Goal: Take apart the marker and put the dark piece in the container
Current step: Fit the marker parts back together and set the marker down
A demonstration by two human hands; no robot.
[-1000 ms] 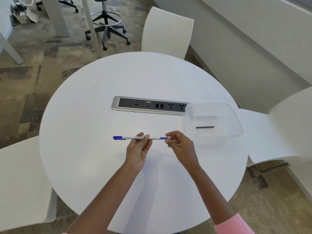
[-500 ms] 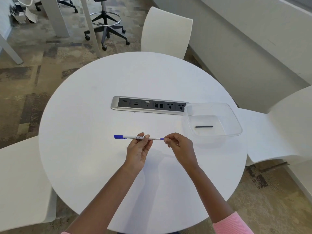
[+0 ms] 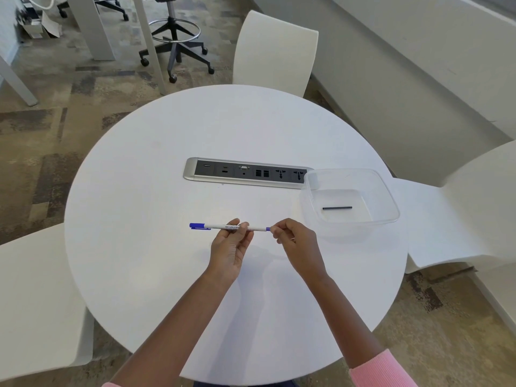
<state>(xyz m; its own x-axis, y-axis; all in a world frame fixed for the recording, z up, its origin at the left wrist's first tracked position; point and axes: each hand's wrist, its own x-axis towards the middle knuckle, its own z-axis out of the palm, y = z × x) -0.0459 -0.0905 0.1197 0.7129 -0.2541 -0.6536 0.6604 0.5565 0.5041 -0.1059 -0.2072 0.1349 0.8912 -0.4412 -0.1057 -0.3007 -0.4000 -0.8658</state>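
Note:
A thin white marker (image 3: pixel 220 226) with a blue cap at its left end lies level above the round white table (image 3: pixel 139 219). My left hand (image 3: pixel 229 247) pinches its barrel near the middle. My right hand (image 3: pixel 296 241) pinches the blue right end, fingers curled over it. To the right stands a clear plastic container (image 3: pixel 385 196), and a short dark rod (image 3: pixel 337 208) lies flat on its bottom.
A silver and black socket strip (image 3: pixel 245 173) is set into the table behind the hands, its right end under the container's corner. White chairs stand at the far side (image 3: pixel 275 51), the left (image 3: pixel 33 297) and the right (image 3: pixel 460 219). A swivel stool (image 3: pixel 174 48) stands further back.
My right hand has slid a little left along the marker's right end, so less of the blue tip shows. The left hand and marker have hardly moved.

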